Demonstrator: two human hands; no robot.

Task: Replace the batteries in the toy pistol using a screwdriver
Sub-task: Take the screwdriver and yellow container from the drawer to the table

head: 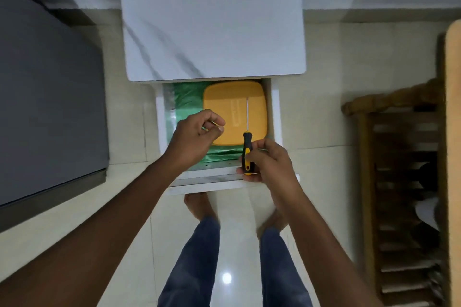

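A person's right hand [264, 159] grips the black-and-yellow-handled screwdriver [247, 149] over an open white drawer [161, 117], its thin metal shaft pointing away across an orange plastic lidded box [234, 112]. The left hand [197, 134] is curled, pinching something small and unclear. The toy pistol is not in view. Best practice now looks to be lifting the tool straight up, shaft clear of the box, before heading to the toy. Counted: 2 hands, 1 screwdriver, 1 box, 1 green plastic liner [184, 102], 1 drawer under the white bench [212, 20].
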